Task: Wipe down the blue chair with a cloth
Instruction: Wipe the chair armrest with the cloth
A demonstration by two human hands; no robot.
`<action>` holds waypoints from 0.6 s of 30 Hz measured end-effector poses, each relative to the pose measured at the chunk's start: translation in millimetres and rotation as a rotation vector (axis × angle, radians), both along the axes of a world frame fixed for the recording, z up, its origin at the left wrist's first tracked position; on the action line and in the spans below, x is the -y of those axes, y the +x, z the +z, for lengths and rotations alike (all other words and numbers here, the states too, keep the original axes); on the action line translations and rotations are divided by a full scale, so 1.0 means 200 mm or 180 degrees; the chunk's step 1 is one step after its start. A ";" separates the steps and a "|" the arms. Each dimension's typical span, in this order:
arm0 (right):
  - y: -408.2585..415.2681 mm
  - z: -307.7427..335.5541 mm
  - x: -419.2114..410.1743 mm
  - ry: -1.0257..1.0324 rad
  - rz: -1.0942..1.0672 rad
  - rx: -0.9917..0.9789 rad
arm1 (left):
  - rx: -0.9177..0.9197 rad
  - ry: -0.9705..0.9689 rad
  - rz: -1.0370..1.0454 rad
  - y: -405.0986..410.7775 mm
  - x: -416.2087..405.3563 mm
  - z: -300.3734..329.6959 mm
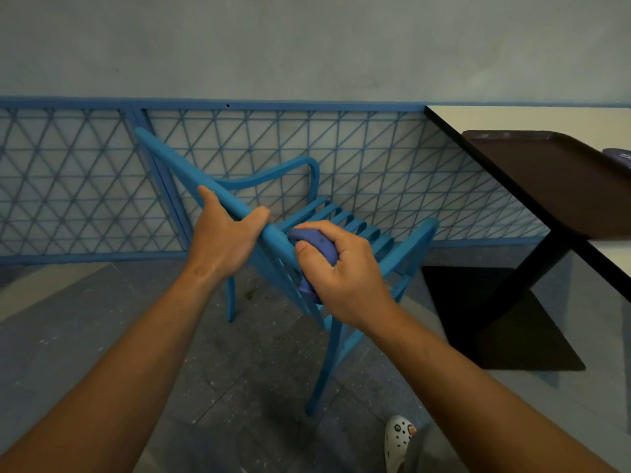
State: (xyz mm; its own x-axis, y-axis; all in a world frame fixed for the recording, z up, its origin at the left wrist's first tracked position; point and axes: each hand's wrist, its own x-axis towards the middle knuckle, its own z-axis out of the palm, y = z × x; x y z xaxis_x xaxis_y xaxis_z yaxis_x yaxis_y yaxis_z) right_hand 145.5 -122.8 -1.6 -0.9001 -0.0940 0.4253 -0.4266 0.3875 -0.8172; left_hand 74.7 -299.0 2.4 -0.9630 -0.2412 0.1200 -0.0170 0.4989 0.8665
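Here, nearest my view, a white clog (pixel 397 442) stands on the tiled floor (pixel 102 336) at the lower edge, between the two bare forearms reaching forward. My right hand (pixel 345 271) has its fingers curled shut around a bunched purple-blue cloth (pixel 309 240), pressing it against the inner face of the backrest, just below the top rail. My left hand (pixel 223 233) is clamped on that top rail, thumb on one side and fingers wrapped over the other, steadying the blue chair (pixel 358 230). The chair sits centre frame, apparently tipped toward me, its slatted seat and curved armrest beyond the hands. To the right, a pale table (pixel 532 119) carries a dark brown tray (pixel 546 182); an object at the tray's far edge is too cropped to identify. Farthest back, a blue lattice railing (pixel 341 148) runs in front of a grey wall (pixel 307 46). As to progress, I judge the wiping to be under way on the backrest; no surface shows a visible wet or clean mark, so I cannot tell what is done, and seat slats, armrests and legs presumably remain
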 end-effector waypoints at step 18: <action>0.07 -0.01 0.11 -0.0438 0.0711 0.0612 | -0.0114 0.0175 -0.0452 0.05 0.13 0.02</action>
State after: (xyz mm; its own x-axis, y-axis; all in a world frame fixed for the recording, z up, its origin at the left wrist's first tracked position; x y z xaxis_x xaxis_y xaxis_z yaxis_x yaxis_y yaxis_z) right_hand 160.2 -145.1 -3.8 -0.9288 -0.2518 0.2719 -0.3213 0.1818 -0.9293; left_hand 84.3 -325.8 6.7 -0.9833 -0.1101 0.1452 0.0817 0.4459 0.8914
